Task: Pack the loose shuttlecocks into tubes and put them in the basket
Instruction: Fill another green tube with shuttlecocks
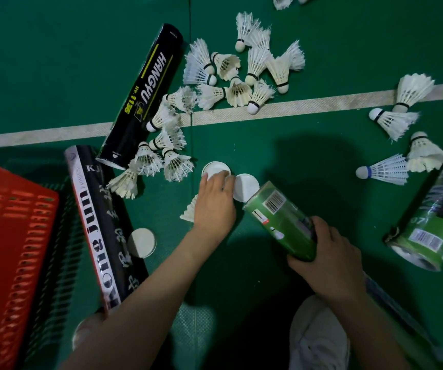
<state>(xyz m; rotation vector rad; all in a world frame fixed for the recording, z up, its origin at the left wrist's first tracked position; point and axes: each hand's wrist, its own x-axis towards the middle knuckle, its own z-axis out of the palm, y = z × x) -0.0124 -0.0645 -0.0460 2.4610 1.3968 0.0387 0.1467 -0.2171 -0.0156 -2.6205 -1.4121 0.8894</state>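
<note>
left hand (215, 201) is out over the green floor (55, 62), palm down, fingers (216, 178) bent onto the near edge of a white cap (215, 166) lying flat on the floor; can't tell if it pinches the cap or only touches it. its thumb side is just beside a second cap (247, 186), which sits tilted at the far end of the green tube (281, 220); can't tell if that one is seated on the tube or only leaning there. right hand (330, 252) grips the green tube around its near end, fingers wrapped round it, and the tube angles down toward the floor. one shuttlecock (188, 212) lies against the outer side of the left hand, only feathers showing. loose shuttlecocks: main pile (228, 76) beyond the hands, spilling onto the white court line (322, 102); smaller cluster (161, 156) at the near end of the black tube (145, 94); a few more (402, 145) off to the right. striped tube (103, 222), black with a white edge, lies along the right side of the red basket (9, 249), its near end hidden by the left forearm. third cap (141, 243) lies just beside it. another green tube, the spare tube (434, 217), lies on the floor far right, well apart from the basket.
</note>
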